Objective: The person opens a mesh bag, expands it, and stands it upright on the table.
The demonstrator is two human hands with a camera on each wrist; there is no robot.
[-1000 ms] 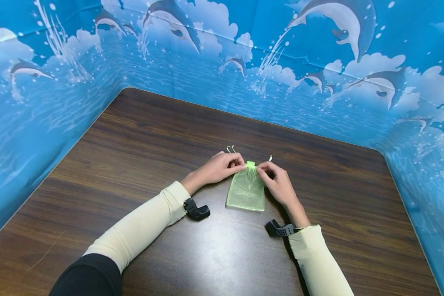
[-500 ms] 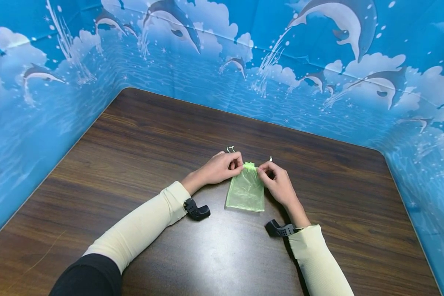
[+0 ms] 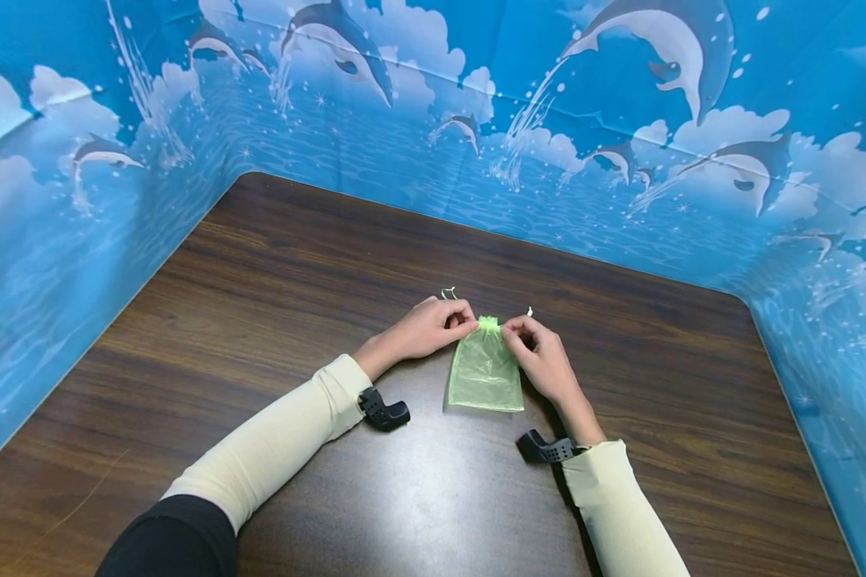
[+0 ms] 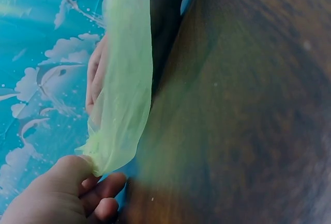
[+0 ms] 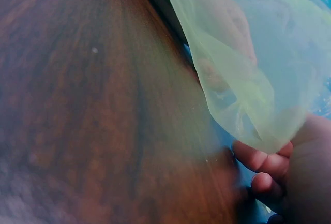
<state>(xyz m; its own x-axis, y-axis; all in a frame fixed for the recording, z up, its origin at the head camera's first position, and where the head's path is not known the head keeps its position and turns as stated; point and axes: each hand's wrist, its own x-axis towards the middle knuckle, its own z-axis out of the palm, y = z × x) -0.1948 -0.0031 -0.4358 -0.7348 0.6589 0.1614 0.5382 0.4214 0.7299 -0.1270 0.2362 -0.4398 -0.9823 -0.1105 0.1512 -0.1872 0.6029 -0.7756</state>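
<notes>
A sheer light-green drawstring pouch (image 3: 485,377) hangs between my two hands, its neck gathered at the top. My left hand (image 3: 429,327) pinches the left side of the neck between thumb and fingers. On the opposite side, the thumb and fingers of my right hand (image 3: 541,357) pinch the neck too. Cord ends (image 3: 449,293) stick out beyond the left hand, and a knotted end (image 3: 530,311) pokes up past the right. Both wrist views show the pouch (image 4: 124,69) as thin and see-through; no contents are visible in it.
Beneath the hands lies a dark brown wood-grain table (image 3: 296,264). A blue curtain (image 3: 404,152) printed with dolphins and clouds stands along its back and sides. Each wrist carries a black camera mount (image 3: 384,409) over a cream sleeve (image 3: 274,437).
The lower end of the pouch has swung slightly to the right. Both hands keep their pinch at the neck and have barely moved.
</notes>
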